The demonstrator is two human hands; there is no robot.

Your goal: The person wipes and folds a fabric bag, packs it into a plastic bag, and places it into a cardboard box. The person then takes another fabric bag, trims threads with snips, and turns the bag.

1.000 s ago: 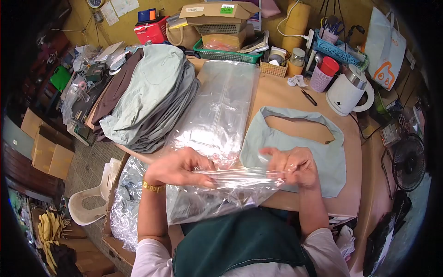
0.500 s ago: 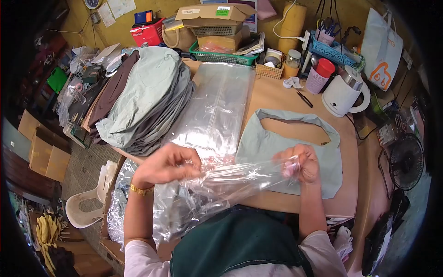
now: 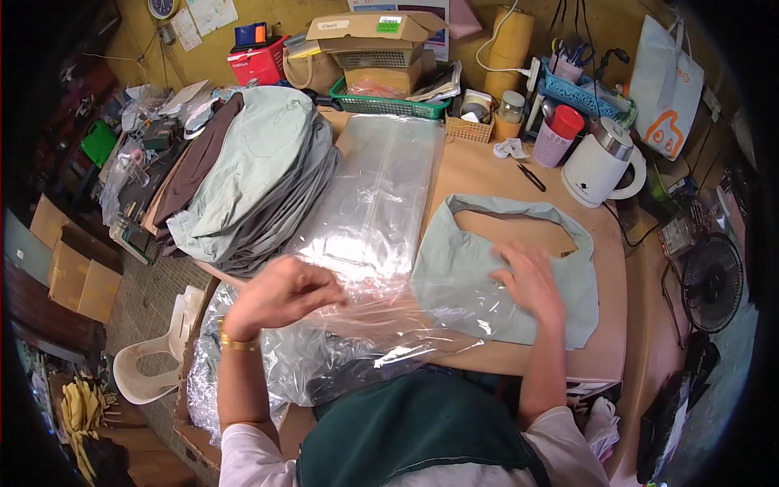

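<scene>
My left hand (image 3: 284, 294) is closed in a pinch on one end of a clear plastic bag (image 3: 389, 321), which stretches to the right in front of my body. My right hand (image 3: 529, 280) is open, its fingers apart and slightly blurred, over a pale green fabric shoulder bag (image 3: 450, 252). That bag lies flat, with its strap looped toward the back. The loose end of the plastic covers its lower left part. Between the hands and the back of the table lies a flat stack of clear plastic bags (image 3: 381, 174).
To the left is a pile of folded green, grey and brown fabric bags (image 3: 251, 154). A white electric kettle (image 3: 599, 166), a pink cup (image 3: 555, 140) and black thread snips (image 3: 531, 177) sit at the back right. More plastic (image 3: 211, 357) bulges at the front left, near a white chair (image 3: 158, 357).
My right hand has let go of the plastic bag and opened. The bag's right end has dropped onto the fabric bag. My left hand has moved slightly left.
</scene>
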